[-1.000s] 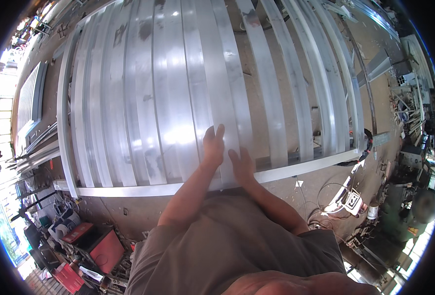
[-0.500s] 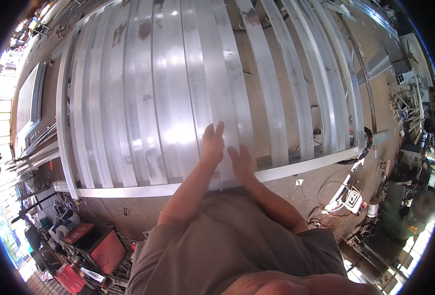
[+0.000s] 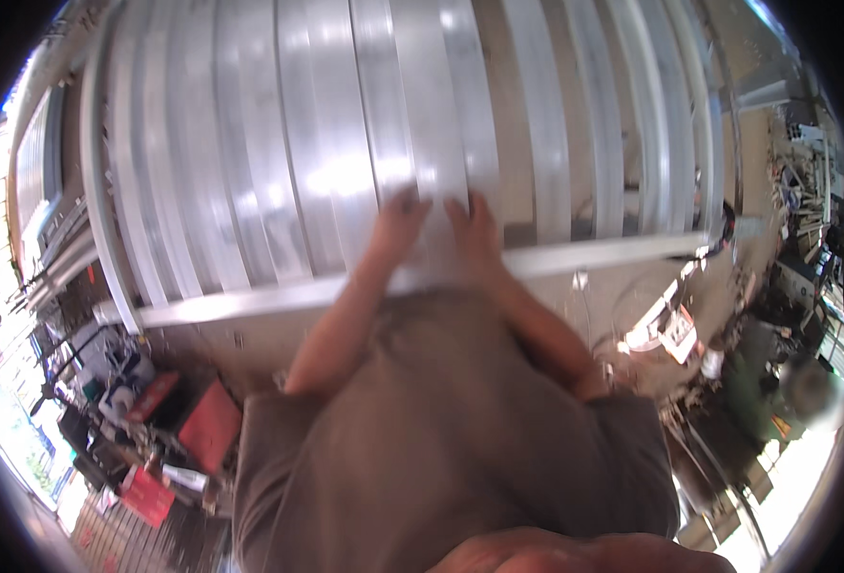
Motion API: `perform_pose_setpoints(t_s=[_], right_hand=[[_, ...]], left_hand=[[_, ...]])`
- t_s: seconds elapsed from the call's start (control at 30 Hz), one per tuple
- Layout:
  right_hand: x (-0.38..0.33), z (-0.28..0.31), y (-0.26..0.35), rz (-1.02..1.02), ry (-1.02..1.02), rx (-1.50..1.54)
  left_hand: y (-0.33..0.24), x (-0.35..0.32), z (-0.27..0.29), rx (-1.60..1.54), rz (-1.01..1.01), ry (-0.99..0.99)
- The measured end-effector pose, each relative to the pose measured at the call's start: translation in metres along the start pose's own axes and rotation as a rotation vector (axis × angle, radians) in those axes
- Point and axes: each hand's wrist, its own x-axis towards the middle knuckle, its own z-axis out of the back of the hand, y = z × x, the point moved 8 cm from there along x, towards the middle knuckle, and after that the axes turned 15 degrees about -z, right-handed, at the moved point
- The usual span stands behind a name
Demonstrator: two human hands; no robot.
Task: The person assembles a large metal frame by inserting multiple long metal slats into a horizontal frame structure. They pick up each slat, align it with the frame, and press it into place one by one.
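A large frame of long silvery metal slats (image 3: 312, 124) stretches out in front of me, its near rail (image 3: 288, 294) running crosswise close to my body. My left hand (image 3: 401, 227) is over the slats near the middle, thumb apart from the fingers. Beside it, my right hand (image 3: 475, 232) has its thumb pointing forward and its fingers spread from it. A single slat (image 3: 430, 124) runs forward between the two hands, which are apart from each other. Both hands look open, though motion blurs the fingertips; whether they press on the metal cannot be made out.
Gaps separate the slats on the right side, showing the brown floor (image 3: 513, 162). At lower left stands a red and black machine (image 3: 202, 420). Cables and a white box-like device (image 3: 678, 334) lie on the floor at right. Metal stock (image 3: 64, 250) is stacked on the left.
The view has shifted, so the frame's near rail sits higher in the picture. My right hand has gone forward level with my left, and the hands are slightly farther apart.
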Motion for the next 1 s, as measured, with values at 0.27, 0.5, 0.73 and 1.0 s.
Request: perform_pose_setpoints(t_s=[0.27,0.5,0.73,1.0], right_hand=[[-0.009,0.030,-0.008,0.064,0.149,0.146],[-0.007,0.028,-0.013,0.093,0.133,-0.061],[-0.006,0.019,-0.014,0.031,0.129,-0.156],[-0.008,0.017,-0.006,0.136,0.034,-0.226]], left_hand=[[-0.013,0.004,-0.008,-0.244,-0.088,-0.078],[-0.010,0.010,-0.010,-0.089,-0.138,-0.081],[-0.003,0.014,-0.008,0.077,-0.169,-0.145],[-0.004,0.017,-0.009,0.162,-0.144,-0.154]])
